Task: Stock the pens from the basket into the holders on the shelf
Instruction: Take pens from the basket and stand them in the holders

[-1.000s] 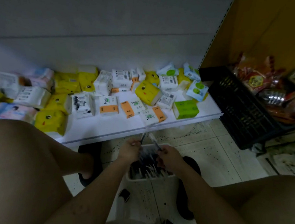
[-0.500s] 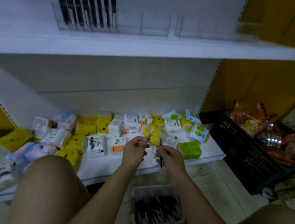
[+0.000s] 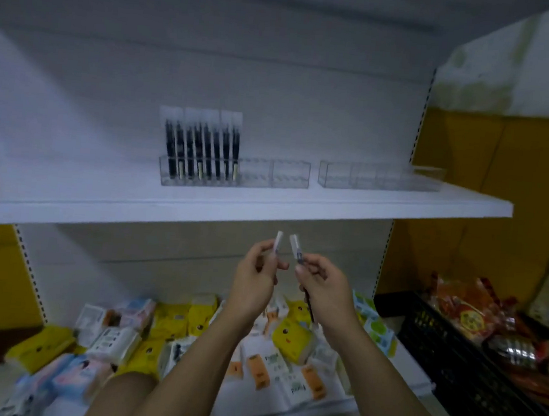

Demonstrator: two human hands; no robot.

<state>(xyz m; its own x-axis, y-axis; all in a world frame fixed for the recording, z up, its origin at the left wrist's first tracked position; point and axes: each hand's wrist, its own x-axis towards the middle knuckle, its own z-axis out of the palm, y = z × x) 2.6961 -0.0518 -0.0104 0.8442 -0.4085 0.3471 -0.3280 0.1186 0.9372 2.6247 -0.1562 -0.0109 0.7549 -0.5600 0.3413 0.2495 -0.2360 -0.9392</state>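
Now left hand (image 3: 254, 274) pinches one pen (image 3: 277, 242), right hand (image 3: 324, 287) a second pen (image 3: 296, 250), below the shelf (image 3: 233, 206) edge bearing two holders (image 3: 289, 177) (image 3: 378, 178).

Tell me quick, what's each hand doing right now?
Left hand: closed, fingers pinching a pen.
Right hand: closed, fingers gripping a second pen.

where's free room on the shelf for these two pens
Free: right compartments of the left holder beside the standing pens, the whole right holder, bare shelf left of both. Crowded: the lower shelf, covered in tissue packs.
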